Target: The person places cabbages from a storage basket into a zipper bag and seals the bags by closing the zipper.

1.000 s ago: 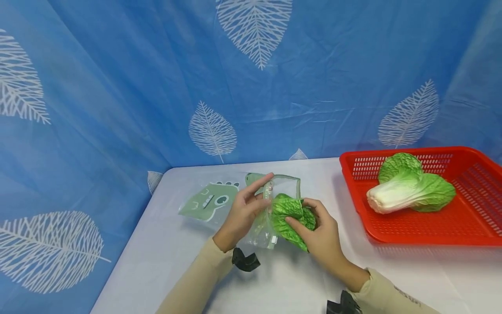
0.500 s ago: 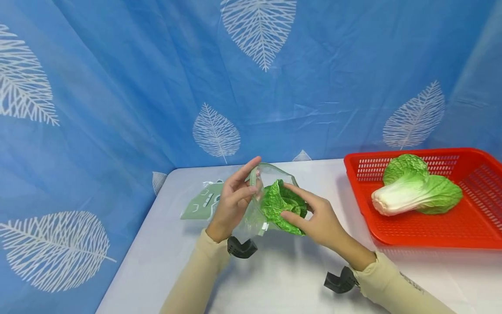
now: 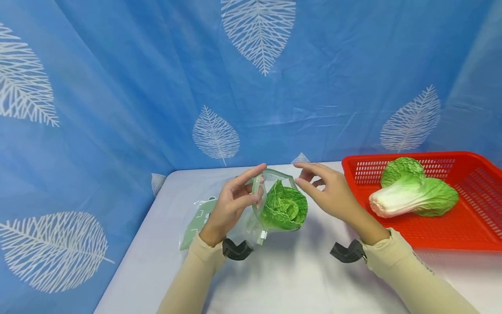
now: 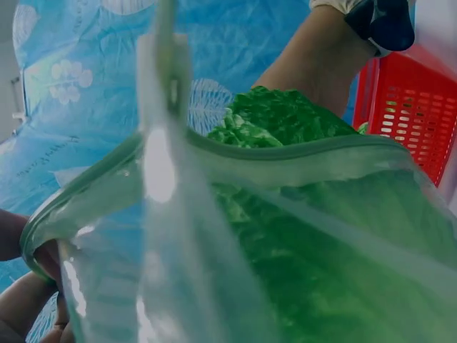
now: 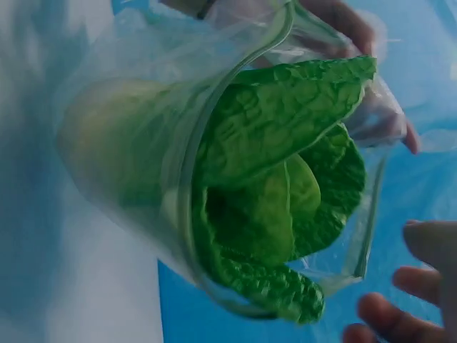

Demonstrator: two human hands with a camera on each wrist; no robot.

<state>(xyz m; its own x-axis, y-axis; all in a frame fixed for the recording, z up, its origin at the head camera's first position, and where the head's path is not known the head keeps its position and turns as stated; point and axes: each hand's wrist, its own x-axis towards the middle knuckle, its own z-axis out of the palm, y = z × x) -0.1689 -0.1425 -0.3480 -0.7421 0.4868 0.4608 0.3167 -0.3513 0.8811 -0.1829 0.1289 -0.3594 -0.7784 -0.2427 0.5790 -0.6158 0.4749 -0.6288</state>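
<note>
A Chinese cabbage (image 3: 284,209) sits inside a clear zip bag (image 5: 128,157) with a green-edged mouth, its leafy top showing at the opening. At the bag's left rim, my left hand (image 3: 231,203) pinches the edge between thumb and fingers, index finger extended. In the left wrist view those fingers (image 4: 28,300) grip the rim, while the leaves show green through the plastic. My right hand (image 3: 327,187) is raised beside the bag's right corner with loosely bent fingers, holding nothing. The right wrist view has its fingers (image 5: 400,314) apart from bag and leaves.
A red perforated basket (image 3: 392,235) stands at the right with another Chinese cabbage (image 3: 415,192) lying in it. Left of my left hand, a green-printed piece of plastic (image 3: 196,222) lies on the white table (image 3: 274,279). A blue leaf-patterned curtain (image 3: 333,78) hangs behind.
The cabbage has gone from my right hand's hold into the bag. My right hand has let go and moved up and right. My left hand keeps the bag's rim, its mouth now wider.
</note>
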